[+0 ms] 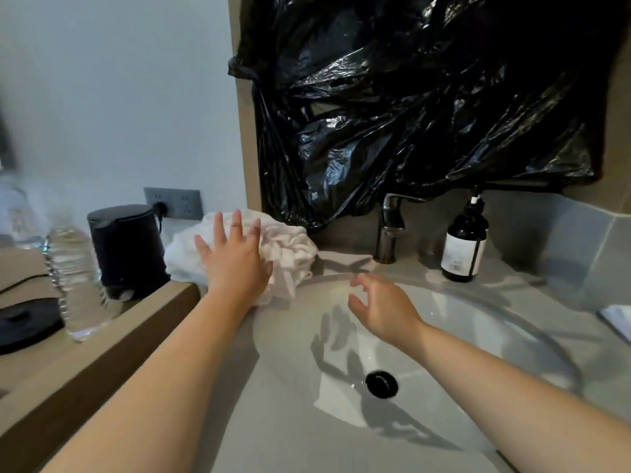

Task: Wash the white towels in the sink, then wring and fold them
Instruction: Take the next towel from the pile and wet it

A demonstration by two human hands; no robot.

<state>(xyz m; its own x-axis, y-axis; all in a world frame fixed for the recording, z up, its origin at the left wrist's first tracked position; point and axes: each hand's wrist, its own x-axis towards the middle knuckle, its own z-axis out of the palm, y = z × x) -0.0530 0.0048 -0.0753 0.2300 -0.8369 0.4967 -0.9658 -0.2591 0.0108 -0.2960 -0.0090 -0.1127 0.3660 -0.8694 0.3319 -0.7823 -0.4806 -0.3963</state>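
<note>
Left hand (pixel 232 254): fingers spread flat, over the white towels (pixel 290 254), holding nothing; can't tell if it actually touches them. Right hand (pixel 382 308): loosely curled, empty, above the sink (pixel 478 322) basin. Towels: crumpled heap on the counter at the sink's back-left rim, one corner hanging over the edge. Basin has a black drain plug (pixel 381 384). Faucet (pixel 391 227) behind the basin, dark pump bottle (pixel 464 247) just right of it. Black kettle (pixel 126 247) left of the towels, clear water bottle (pixel 73 278) nearer left. Black plastic sheeting (pixel 426 97) covers the wall above.
</note>
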